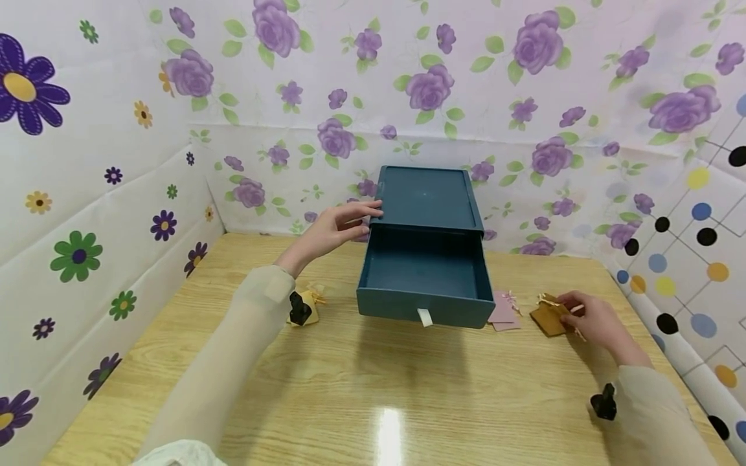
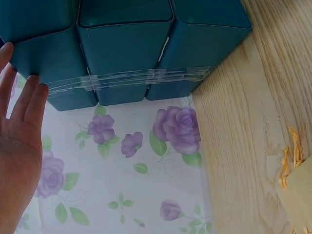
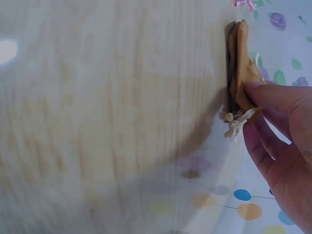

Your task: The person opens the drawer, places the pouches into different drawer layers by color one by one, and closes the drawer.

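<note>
A dark teal drawer unit (image 1: pixel 428 197) stands at the back middle of the table, its top drawer (image 1: pixel 425 304) pulled out and bare inside. My left hand (image 1: pixel 332 230) rests with fairly straight fingers against the unit's left side near the top. In the left wrist view that hand (image 2: pixel 22 141) touches the stacked teal boxes (image 2: pixel 124 53), which clear tape binds together. On the right, my right hand (image 1: pixel 597 323) pinches a brown drawstring pouch (image 1: pixel 548 318) by its corded end. The right wrist view shows thumb and fingers on the pouch (image 3: pixel 242 63), with another brown layer beneath it.
Pink drawstring pouches (image 1: pixel 502 307) lie between the drawer and the brown pouch. A yellow drawstring pouch (image 1: pixel 309 307) lies left of the unit, partly behind the left sleeve's black wrist device (image 1: pixel 300 309). Flowered cloth walls enclose the wooden table (image 1: pixel 326 395) at the back and sides.
</note>
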### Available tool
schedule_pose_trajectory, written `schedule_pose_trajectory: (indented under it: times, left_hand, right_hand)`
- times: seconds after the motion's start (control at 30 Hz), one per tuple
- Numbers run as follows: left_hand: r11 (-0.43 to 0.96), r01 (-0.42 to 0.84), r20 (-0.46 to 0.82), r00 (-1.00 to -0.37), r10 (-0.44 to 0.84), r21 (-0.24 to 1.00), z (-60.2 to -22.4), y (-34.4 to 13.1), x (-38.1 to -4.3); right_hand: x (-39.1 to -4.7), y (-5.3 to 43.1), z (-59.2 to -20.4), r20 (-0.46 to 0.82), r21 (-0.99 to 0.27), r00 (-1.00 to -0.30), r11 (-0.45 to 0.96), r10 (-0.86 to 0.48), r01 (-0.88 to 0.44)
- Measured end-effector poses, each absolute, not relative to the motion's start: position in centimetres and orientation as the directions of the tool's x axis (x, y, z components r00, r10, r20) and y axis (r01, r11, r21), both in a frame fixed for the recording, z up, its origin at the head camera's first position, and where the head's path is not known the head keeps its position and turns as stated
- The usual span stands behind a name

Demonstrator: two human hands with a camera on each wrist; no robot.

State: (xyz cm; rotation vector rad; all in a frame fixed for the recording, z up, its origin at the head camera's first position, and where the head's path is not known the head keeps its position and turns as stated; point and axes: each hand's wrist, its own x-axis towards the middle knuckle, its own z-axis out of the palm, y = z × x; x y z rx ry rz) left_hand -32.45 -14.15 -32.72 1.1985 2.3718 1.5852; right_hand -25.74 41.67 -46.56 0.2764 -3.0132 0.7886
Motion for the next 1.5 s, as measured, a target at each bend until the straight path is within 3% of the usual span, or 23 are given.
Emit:
schedule_pose_trajectory:
  times: [0.67,0.87,1.2,1.5]
  left_hand:
    - [0.181,0.565,0.354,-0.702,0.618,0.805,-32.7,-14.1,-32.5]
    - [0.172,0.562,0.356,-0.701,0.618,0.809,-32.7,-14.1,-32.4]
    - [0.178,0.558,0.352,-0.706,0.614,0.81,-32.7,-14.2,-32.6]
    - [0.175,0.57,0.362,-0.698,0.618,0.802,-32.7,-14.1,-32.5]
  right_hand:
    - [-26.1,40.7,-40.6,0.065,-0.404,-0.96,0.873,-0.272,-0.275]
    - [-26.2,39.0,-37.4,0.044,-0.381,-0.955,0.879,-0.292,-0.286]
    - [-26.4,36.6,-31.7,0.224,-0.214,-0.888,0.869,-0.402,-0.447]
    - [-26.1,34.0,-26.8,0.15,-0.223,-0.883,0.855,-0.444,-0.468]
